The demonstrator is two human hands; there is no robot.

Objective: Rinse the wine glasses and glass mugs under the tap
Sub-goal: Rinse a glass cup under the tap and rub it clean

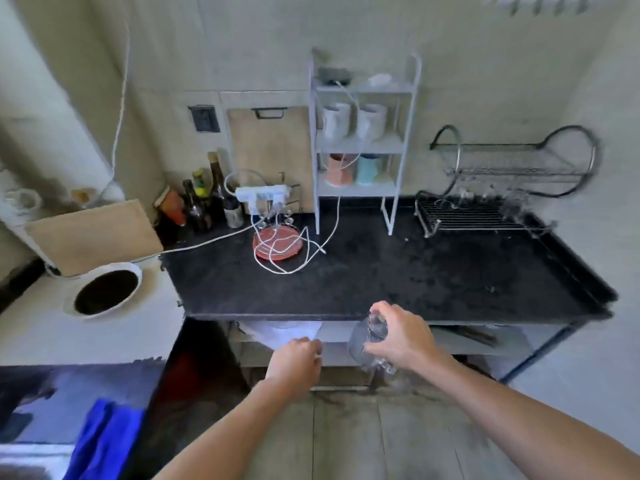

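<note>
The right hand (398, 337) holds a clear glass (362, 341). Its fingers and thumb are curled round the glass from above. The picture is too blurry to tell if it is a mug or a wine glass. The glass hangs just under the front edge of the black table (381, 271), below the hand.

The left hand (296, 363) is close by, just left of the right hand. Its fingers are bent. They are next to a white bag (280, 332) under the table, but I cannot tell if they hold it.

Far past the right hand stands a metal dish rack (502, 188). Past the left hand lies a red plate (277, 242) with white cords on it.
</note>
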